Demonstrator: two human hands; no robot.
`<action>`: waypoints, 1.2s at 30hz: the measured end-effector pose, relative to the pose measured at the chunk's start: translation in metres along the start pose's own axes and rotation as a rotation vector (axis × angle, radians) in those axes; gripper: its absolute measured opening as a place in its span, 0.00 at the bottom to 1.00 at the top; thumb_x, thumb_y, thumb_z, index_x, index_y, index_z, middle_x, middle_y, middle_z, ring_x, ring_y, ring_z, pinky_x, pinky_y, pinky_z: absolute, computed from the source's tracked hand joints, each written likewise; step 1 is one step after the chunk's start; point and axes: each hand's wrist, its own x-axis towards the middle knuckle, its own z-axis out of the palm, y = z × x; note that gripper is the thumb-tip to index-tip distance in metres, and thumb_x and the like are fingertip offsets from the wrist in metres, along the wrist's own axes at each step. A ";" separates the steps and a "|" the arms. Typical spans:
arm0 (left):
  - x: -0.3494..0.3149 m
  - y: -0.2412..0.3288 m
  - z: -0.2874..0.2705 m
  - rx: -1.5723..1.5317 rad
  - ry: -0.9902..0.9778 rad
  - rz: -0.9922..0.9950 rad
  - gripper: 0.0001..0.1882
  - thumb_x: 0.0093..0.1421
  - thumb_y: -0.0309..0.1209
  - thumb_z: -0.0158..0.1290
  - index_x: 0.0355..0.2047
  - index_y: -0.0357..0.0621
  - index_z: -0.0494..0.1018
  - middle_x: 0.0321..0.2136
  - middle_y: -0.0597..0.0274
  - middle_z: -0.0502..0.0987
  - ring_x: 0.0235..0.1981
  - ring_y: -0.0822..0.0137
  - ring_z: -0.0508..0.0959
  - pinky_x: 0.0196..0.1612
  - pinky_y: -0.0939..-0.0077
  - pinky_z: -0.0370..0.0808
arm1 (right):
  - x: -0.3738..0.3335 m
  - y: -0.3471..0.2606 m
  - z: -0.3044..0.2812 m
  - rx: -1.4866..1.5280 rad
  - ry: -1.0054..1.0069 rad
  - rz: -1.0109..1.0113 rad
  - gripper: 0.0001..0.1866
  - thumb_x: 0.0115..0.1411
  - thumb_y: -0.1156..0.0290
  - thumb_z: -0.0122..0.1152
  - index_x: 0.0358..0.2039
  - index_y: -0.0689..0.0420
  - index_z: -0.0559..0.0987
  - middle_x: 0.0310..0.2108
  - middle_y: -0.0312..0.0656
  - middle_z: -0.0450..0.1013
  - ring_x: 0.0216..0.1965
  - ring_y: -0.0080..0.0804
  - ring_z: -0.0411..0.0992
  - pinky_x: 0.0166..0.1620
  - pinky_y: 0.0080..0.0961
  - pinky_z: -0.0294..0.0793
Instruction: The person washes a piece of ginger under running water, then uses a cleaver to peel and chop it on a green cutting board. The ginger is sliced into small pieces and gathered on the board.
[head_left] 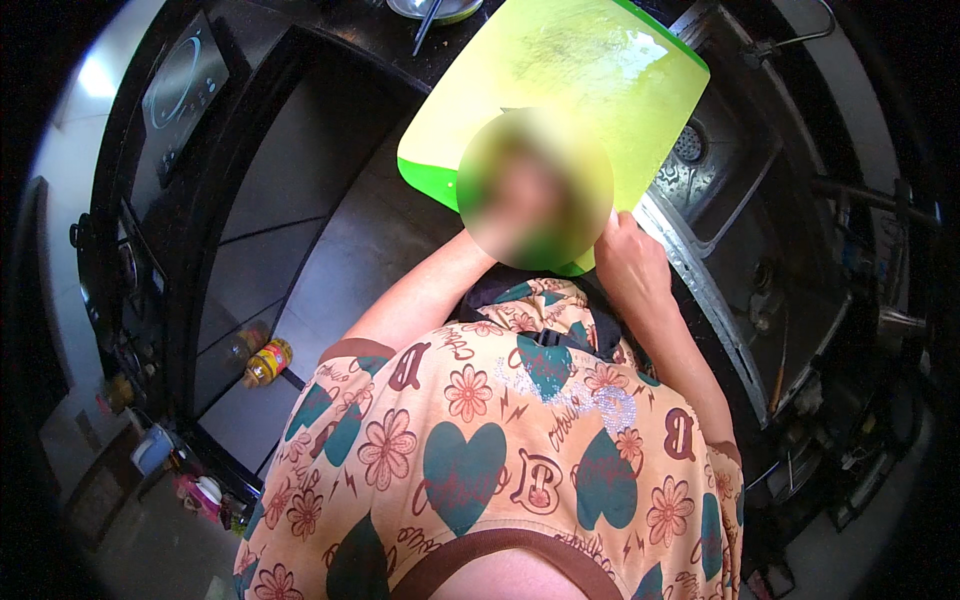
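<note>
A yellow-green cutting board [560, 80] with bright green corners lies in front of me, its surface wet and shiny in places. My right hand [635, 258] is closed on the board's near right edge. A round blurred patch covers the near middle of the board and most of my left hand [512, 205]. My left forearm reaches into that patch, and the fingers are smeared, so I cannot tell whether they hold anything.
A metal sink [725, 190] with a drain lies right of the board. A bowl [440, 8] with chopsticks [427, 28] sits on the dark counter beyond. A cooktop [185, 95] is at far left. A yellow-labelled bottle [268, 362] is low at left.
</note>
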 end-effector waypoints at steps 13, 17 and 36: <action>0.003 -0.001 0.003 -0.048 0.070 0.028 0.10 0.46 0.25 0.57 0.31 0.46 0.80 0.33 0.57 0.77 0.37 0.53 0.76 0.42 0.64 0.75 | -0.001 0.001 -0.008 0.012 0.008 -0.007 0.05 0.58 0.74 0.48 0.33 0.61 0.66 0.26 0.54 0.71 0.23 0.54 0.74 0.25 0.45 0.74; 0.000 -0.003 0.004 -0.039 0.024 -0.007 0.10 0.46 0.25 0.57 0.31 0.46 0.80 0.32 0.57 0.77 0.36 0.54 0.76 0.41 0.63 0.75 | 0.015 0.001 0.009 0.026 0.067 -0.023 0.05 0.58 0.74 0.48 0.33 0.61 0.66 0.26 0.53 0.71 0.23 0.53 0.74 0.25 0.44 0.74; 0.004 -0.006 0.001 -0.002 0.028 0.021 0.07 0.47 0.27 0.57 0.29 0.46 0.80 0.28 0.59 0.77 0.32 0.54 0.77 0.37 0.64 0.75 | 0.010 0.000 -0.009 0.025 0.013 -0.006 0.04 0.59 0.74 0.48 0.33 0.61 0.66 0.26 0.54 0.71 0.23 0.54 0.73 0.25 0.46 0.74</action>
